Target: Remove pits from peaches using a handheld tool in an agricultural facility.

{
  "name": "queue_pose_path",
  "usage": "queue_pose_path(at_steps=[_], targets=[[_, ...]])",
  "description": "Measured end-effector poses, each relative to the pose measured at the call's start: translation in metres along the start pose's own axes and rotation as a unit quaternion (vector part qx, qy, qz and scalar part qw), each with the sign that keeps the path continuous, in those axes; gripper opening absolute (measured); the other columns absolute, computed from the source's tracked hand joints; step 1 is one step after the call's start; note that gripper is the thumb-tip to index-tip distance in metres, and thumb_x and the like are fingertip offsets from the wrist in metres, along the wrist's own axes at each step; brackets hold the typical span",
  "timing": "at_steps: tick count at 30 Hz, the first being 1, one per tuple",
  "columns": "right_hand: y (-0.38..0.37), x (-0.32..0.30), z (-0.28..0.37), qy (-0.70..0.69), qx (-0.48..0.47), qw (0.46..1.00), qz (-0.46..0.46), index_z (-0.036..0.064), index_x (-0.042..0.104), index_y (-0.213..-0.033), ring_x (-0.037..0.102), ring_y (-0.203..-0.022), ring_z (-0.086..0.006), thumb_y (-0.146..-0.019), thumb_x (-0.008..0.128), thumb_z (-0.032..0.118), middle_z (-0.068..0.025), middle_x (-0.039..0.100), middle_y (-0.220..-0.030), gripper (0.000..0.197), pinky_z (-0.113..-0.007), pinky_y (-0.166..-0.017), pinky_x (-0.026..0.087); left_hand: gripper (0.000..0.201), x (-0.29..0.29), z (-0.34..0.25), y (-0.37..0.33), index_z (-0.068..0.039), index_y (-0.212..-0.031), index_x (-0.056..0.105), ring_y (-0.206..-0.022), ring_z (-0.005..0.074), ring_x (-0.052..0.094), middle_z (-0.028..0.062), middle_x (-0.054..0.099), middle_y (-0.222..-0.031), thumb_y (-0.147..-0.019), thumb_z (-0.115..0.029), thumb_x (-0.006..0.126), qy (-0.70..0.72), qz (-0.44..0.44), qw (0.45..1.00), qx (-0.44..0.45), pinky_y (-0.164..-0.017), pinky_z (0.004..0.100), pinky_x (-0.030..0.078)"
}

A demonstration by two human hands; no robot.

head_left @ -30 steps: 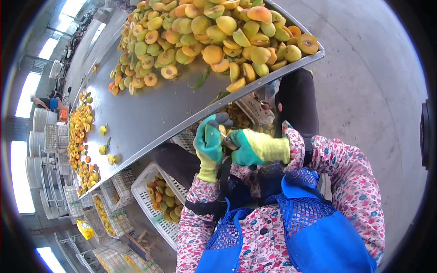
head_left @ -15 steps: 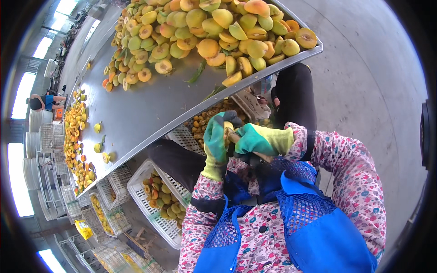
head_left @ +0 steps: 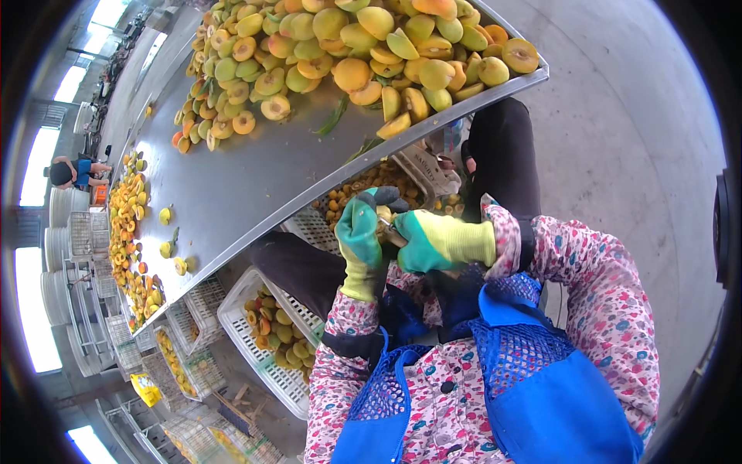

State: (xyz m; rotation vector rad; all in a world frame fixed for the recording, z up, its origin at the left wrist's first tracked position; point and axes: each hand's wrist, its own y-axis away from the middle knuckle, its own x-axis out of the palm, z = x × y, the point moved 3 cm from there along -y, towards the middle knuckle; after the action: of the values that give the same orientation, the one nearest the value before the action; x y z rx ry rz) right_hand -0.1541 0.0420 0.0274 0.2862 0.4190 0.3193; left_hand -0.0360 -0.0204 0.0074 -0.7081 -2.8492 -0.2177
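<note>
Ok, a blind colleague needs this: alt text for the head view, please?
A gloved left hand holds a mostly hidden apricot piece, the gloved right hand close beside it, at a metal table heaped with apricots, many halved. A white plastic crate of fruit is lower left.

It's a fruit-processing wkshp: metal table (head_left: 232,178) w/ halved fruit (head_left: 352,75), crates (head_left: 79,232), concrete flr (head_left: 610,155).

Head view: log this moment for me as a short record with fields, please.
Left grip: gloved, pinching a small fruit piece
Right grip: gloved, curled close beside it around a small object, mostly hidden
Table: metal, raised rim
On table: large fruit heap, many halved; green leaf; smaller fruit pile at the left
Crate: white, slatted, holding more fruit
Background: another person, far left
</note>
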Motion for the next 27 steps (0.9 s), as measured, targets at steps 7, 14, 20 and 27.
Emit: queue_pose_path(at_steps=[7, 14, 20, 27], targets=[[0.003, -0.002, -0.010, -0.067, 0.082, 0.993, 0.053, -0.0024, 0.062, -0.075, 0.060, -0.053, -0.0221, -0.072, 0.064, 0.018, -0.0135, 0.060, -0.061, 0.021, -0.035, -0.046, 0.046, 0.042, 0.005, 0.003, -0.009, 0.007, -0.098, 0.061, -0.081, 0.0187, 0.062, 0.0123, 0.065, -0.091, -0.096, -0.032, 0.044, 0.034, 0.103, 0.989, -0.105, -0.076, 0.0303, 0.050], [0.008, 0.001, -0.010, -0.006, 0.033, 0.999, 0.029, -0.0010, 0.059, -0.076, 0.056, -0.048, -0.0206, -0.076, 0.059, 0.016, -0.0085, 0.057, -0.057, 0.017, -0.035, -0.040, 0.043, 0.034, -0.004, 0.010, -0.012, 0.005, -0.090, 0.060, -0.074, 0.0137, 0.060, 0.0089, 0.064, -0.088, -0.095, -0.025, 0.044, -0.194, 0.220, 0.956, 0.007, -0.067, 0.0268, 0.050], [0.015, 0.000, -0.009, -0.320, 0.046, 0.940, 0.112, 0.0045, 0.056, -0.080, 0.051, -0.050, -0.0116, -0.076, 0.058, 0.014, -0.0018, 0.053, -0.063, 0.010, -0.026, -0.042, 0.039, 0.034, -0.009, 0.040, -0.007, 0.003, -0.093, 0.060, -0.073, 0.0147, 0.061, 0.0102, 0.064, -0.087, -0.094, -0.029, 0.047, 0.122, 0.112, 0.964, -0.209, -0.065, 0.0271, 0.050], [-0.004, 0.033, -0.029, -0.408, 0.047, 0.908, 0.083, 0.0005, 0.064, -0.089, 0.053, -0.046, -0.0109, -0.090, 0.051, 0.040, -0.0056, 0.059, -0.064, 0.041, -0.025, -0.039, 0.041, 0.043, -0.018, 0.024, 0.000, 0.005, -0.100, 0.060, -0.067, 0.0158, 0.061, 0.0114, 0.065, -0.086, -0.094, -0.036, 0.048, -0.048, -0.015, 0.999, 0.011, -0.060, 0.0251, 0.050]])
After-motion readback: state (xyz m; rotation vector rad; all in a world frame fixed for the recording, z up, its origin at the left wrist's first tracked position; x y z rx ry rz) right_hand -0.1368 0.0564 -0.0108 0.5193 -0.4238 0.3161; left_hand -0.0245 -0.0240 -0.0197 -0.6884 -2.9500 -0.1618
